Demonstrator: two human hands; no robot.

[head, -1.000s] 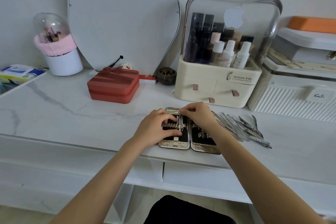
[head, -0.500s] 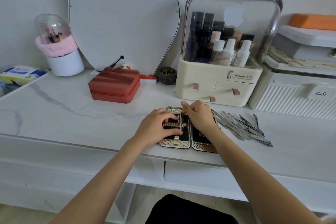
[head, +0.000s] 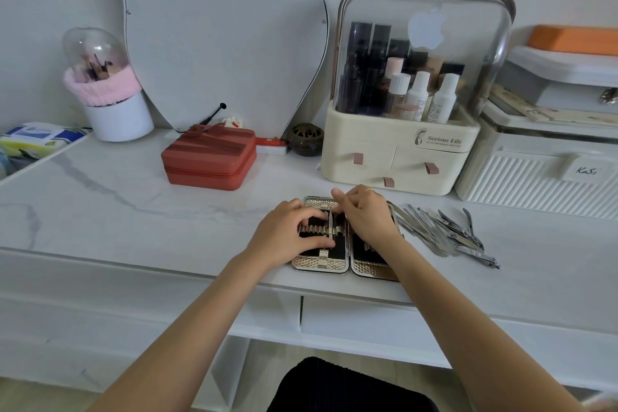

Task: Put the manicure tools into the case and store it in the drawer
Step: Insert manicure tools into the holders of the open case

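We had the case [head: 337,264] lying open flat near the front edge of the surface [head: 133,211]. Our left hand [head: 284,237] pressed on its left half w/ fingers loosely curled, steadying it. Our right hand [head: 364,214] pinched one slim tool [head: 331,227] at its upper end, seating it under the strap. The loose tools [head: 444,234] lay in a pile just right of the case. They looked thin, stiff, light, prob. slick steel w/ sharp tips, so best pinched mid-shaft, one at a time.
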